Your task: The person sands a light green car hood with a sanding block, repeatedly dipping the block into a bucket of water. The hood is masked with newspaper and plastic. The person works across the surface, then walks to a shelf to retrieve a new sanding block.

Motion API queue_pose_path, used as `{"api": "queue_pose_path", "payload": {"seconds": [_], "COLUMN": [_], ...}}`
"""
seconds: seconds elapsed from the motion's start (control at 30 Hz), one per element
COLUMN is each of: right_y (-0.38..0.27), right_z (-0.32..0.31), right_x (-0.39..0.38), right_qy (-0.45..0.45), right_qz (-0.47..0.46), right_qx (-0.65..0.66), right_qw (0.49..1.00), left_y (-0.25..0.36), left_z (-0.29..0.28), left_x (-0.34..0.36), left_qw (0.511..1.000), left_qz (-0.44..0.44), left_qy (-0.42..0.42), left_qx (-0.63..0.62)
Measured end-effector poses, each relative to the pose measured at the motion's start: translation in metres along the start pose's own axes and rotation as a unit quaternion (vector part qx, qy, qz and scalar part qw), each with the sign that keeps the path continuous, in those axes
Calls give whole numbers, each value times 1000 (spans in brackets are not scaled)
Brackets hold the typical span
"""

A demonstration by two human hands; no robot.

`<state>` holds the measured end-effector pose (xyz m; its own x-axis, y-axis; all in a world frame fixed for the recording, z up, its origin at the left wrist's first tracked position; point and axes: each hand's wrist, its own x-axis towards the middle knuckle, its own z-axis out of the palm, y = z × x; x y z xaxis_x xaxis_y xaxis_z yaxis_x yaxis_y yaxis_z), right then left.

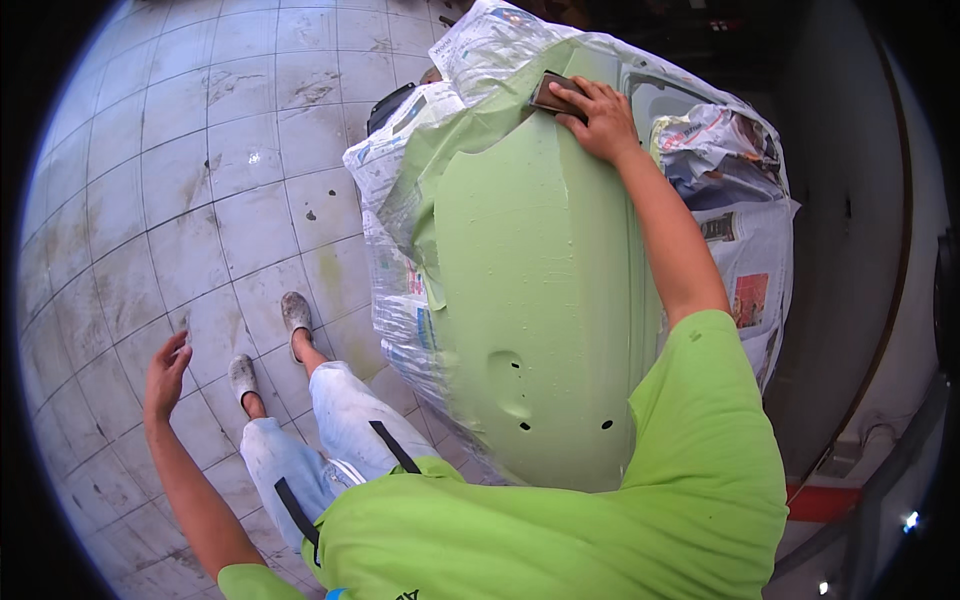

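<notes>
A pale green car body panel (510, 280) fills the middle, speckled with droplets, with a recess and small dark holes at its lower end. Newspaper (750, 250) and crumpled plastic sheeting surround it, partly coated green. My right hand (597, 118) grips a dark brown block (550, 95), held against the upper part of the panel, by the edge of the masking. My left hand (169, 372) hangs out to the left over the floor, fingers apart and slightly curled, holding nothing.
Stained white floor tiles (235, 220) lie to the left, under my feet in grey clogs (296, 312). A dark curved object (388, 102) sits behind the papered edge. A wall (870, 300) runs along the right, with a red strip and a dark hose low down.
</notes>
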<state>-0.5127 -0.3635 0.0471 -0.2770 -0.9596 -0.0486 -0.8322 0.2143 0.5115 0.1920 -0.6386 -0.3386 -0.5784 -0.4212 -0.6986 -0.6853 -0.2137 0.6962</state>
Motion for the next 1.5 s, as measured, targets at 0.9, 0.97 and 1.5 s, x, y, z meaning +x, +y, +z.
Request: {"api": "queue_pose_path", "payload": {"seconds": [0.9,0.97,1.5], "right_y": [-83,-101,-19], "right_z": [-47,-76,17], "right_x": [-93,-205,33], "right_qy": [-30,-94,-33], "right_qz": [-91,-118,-27], "right_qx": [65,76,-25], "right_qw": [993,986,999], "left_y": [-250,-326,-43], "left_z": [-27,-30,14], "left_x": [-124,-172,-41], "left_qw": [957,962,986], "left_qz": [-101,-115,56], "left_qy": [251,246,157], "left_qx": [-108,-41,-8]}}
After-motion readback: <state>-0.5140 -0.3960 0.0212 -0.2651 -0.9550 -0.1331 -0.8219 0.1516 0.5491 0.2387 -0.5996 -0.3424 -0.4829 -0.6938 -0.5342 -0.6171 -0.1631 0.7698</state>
